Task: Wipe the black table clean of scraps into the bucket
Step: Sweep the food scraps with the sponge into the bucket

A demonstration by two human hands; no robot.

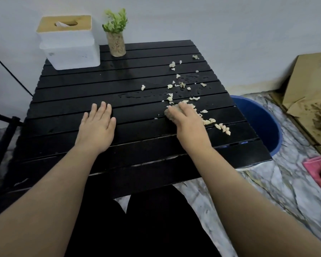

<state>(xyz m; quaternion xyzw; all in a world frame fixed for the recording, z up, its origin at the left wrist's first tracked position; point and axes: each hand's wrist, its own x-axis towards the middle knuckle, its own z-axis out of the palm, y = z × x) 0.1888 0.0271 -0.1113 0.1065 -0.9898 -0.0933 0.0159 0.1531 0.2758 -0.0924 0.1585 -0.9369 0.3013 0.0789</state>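
Pressing flat on the table [63, 101], my left hand [97, 125] lies palm down, fingers straight, gripping nothing. My right hand [185, 123] reaches forward, fingers curled over a brownish wad [170, 113] among the scraps [220, 127] scattered across the table's right half. The bucket [263, 123] stands on the floor just beside that edge.

Scraps [223, 128] on the table [82, 86], right side; bucket [263, 123] right of it, perhaps partly beneath
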